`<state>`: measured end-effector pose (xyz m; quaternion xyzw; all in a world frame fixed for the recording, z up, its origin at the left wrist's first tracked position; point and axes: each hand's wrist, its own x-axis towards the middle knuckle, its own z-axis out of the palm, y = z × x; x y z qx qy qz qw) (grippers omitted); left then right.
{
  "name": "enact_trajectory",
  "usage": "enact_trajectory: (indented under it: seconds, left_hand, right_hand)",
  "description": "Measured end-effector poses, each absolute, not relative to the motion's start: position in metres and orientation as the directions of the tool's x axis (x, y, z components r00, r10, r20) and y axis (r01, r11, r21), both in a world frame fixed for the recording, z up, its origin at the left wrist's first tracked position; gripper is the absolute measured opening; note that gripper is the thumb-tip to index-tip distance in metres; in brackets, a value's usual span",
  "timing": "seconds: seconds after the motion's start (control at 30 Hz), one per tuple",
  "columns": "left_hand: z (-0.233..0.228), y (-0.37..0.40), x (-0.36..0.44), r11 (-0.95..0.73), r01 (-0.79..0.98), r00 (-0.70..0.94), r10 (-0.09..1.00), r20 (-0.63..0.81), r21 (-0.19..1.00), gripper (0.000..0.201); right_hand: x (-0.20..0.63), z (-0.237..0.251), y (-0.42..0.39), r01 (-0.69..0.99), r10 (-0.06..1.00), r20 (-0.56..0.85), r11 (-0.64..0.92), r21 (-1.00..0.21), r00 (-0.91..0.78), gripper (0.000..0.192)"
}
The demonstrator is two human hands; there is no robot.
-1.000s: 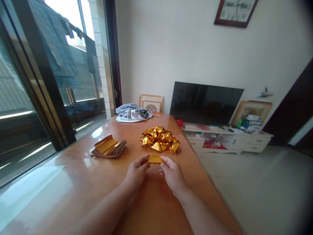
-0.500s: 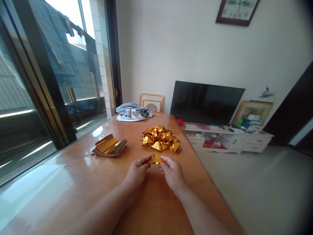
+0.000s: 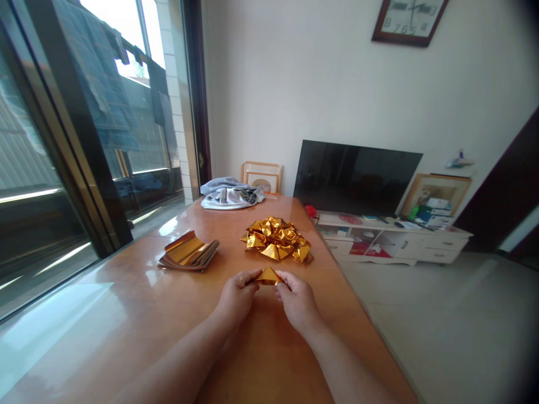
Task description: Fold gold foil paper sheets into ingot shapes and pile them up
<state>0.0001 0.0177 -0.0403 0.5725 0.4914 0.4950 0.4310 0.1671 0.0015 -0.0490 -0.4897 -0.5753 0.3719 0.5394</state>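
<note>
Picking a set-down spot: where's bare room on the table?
Table: bare left of the left hand, nearer than the stack; between stack and pile, narrower; beyond both, up to the cloth. Crowded: around the folded piece, with left hand and right hand holding it and the pile just beyond.

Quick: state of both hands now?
Left hand: closed, pinching one end of the folded gold foil paper.
Right hand: closed, pinching the opposite end of the same piece.

Table (image 3: 261,353) with foil stack (image 3: 188,255), gold pile (image 3: 275,241), cloth (image 3: 229,196)
</note>
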Motion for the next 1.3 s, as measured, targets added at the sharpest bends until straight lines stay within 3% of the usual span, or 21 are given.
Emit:
enact_trajectory:
  seconds: [0.33,0.57,1.3]
  left_hand:
    - [-0.038,0.016,0.002,-0.173,0.114,0.042,0.985,0.169,0.978,0.042]
    - [-0.038,0.016,0.004,-0.136,0.077,-0.027,0.990,0.138,0.988,0.027]
    - [-0.039,0.015,-0.001,-0.071,0.161,0.027,0.997,0.067,0.984,0.036]
  right_hand:
    - [0.163,-0.042,-0.002,0.172,0.960,0.251,0.229,-0.958,0.120,0.031]
    - [0.166,-0.057,0.005,0.229,0.969,0.210,0.176,-0.957,0.133,0.023]
    - [0.171,-0.057,0.005,0.268,0.972,0.222,0.195,-0.944,0.074,0.023]
